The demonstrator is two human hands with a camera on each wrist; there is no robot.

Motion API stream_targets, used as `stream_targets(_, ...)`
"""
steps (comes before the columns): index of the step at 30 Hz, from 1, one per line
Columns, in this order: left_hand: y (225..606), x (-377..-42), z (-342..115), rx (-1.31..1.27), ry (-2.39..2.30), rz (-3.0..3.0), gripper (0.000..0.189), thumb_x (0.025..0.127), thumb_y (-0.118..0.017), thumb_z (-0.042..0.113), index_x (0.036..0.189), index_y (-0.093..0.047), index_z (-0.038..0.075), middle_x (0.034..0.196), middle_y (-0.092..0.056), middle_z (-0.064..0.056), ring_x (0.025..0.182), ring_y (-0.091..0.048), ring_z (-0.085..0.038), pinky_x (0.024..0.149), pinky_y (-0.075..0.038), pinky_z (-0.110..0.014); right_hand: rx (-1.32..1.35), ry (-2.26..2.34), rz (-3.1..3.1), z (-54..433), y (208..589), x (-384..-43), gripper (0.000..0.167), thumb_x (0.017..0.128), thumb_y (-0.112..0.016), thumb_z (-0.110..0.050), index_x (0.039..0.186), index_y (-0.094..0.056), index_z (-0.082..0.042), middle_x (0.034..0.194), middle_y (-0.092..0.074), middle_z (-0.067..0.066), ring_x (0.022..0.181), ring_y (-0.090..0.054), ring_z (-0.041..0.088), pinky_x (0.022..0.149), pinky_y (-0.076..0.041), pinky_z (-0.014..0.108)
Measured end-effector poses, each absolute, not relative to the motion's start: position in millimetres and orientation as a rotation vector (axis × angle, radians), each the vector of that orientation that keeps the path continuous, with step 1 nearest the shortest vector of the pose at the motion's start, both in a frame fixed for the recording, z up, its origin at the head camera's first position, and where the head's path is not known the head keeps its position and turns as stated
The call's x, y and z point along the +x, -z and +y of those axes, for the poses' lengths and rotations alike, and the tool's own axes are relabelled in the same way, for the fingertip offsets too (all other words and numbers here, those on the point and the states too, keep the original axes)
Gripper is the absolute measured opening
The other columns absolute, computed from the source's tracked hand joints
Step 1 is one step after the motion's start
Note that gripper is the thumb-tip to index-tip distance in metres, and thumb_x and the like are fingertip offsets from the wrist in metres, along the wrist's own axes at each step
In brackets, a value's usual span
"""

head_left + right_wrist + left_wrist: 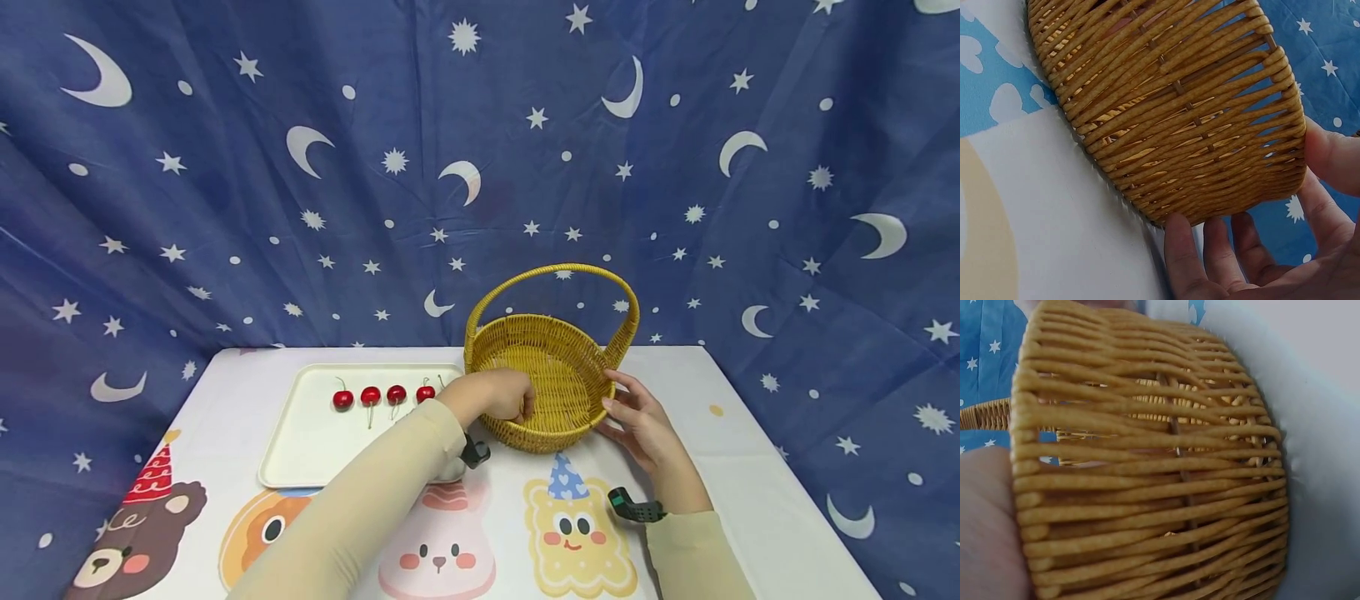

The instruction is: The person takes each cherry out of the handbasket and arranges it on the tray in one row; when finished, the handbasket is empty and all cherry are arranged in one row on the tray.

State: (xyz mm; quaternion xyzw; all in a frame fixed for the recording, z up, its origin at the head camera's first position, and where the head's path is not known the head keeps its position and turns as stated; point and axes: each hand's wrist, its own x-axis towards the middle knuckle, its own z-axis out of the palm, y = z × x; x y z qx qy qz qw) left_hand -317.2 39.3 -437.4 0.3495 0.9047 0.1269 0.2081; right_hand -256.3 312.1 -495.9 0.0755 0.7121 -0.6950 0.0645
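Observation:
A yellow woven basket [555,375] with a tall arched handle stands on the table. My left hand [506,394] reaches over its front left rim, fingers pointing down inside; I cannot tell whether they hold anything. In the left wrist view, the basket's woven wall [1147,487] hides those fingers. At the right side, my right hand [641,425] grips the basket, thumb at the rim and fingertips [1185,247] against the outer wall. Left of the basket, several red cherries [371,397] with stems lie in a row on a white tray [303,450], partly covered by my left forearm.
The white tablecloth [742,467] carries printed cartoon figures, among them a bear [142,533] and a yellow biscuit [581,542]. A blue curtain [375,208] with moons and stars hangs right behind the table. The basket's handle [558,268] arches high over its opening.

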Motion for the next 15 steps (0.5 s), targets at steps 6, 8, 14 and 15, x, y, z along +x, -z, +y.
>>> stream_targets(6,436,-316,40,0.998,-0.438,2.52,0.02,0.099,-0.072,0.007,0.113,-0.082,0.018,0.105,-0.074,0.0,0.096,-0.063,-0.014,0.091,-0.054,-0.03,0.234,2.091,2.151,314,496,-256,0.062,0.108,-0.058,-0.007,0.165,-0.039,-0.024,0.16,-0.037,0.018,0.14,-0.053,0.031,0.103,-0.06,0.041)
stream_targets(8,435,-316,38,1.007,-0.541,2.504,0.026,0.101,-0.066,0.003,0.117,-0.082,0.016,0.107,-0.076,-0.002,0.097,-0.064,-0.014,0.092,-0.054,-0.03,0.238,2.093,2.15,314,496,-256,0.062,0.108,-0.058,-0.007,0.165,-0.039,-0.024,0.16,-0.037,0.018,0.139,-0.054,0.03,0.102,-0.06,0.04)
stream_targets(14,424,-318,23,0.978,-0.932,2.531,0.022,0.105,-0.067,0.009,0.113,-0.085,0.017,0.117,-0.08,0.001,0.111,-0.067,-0.013,0.1,-0.053,-0.032,0.239,2.091,2.151,313,496,-256,0.063,0.108,-0.059,-0.008,0.165,-0.039,-0.024,0.162,-0.036,0.019,0.137,-0.055,0.028,0.101,-0.061,0.038)
stream_targets(15,421,-318,19,0.967,-0.994,2.538,0.019,0.105,-0.068,0.011,0.111,-0.085,0.018,0.117,-0.08,0.002,0.111,-0.067,-0.013,0.099,-0.053,-0.032,0.236,2.092,2.153,313,496,-257,0.063,0.108,-0.059,-0.008,0.166,-0.038,-0.024,0.162,-0.036,0.019,0.137,-0.055,0.028,0.1,-0.061,0.038)
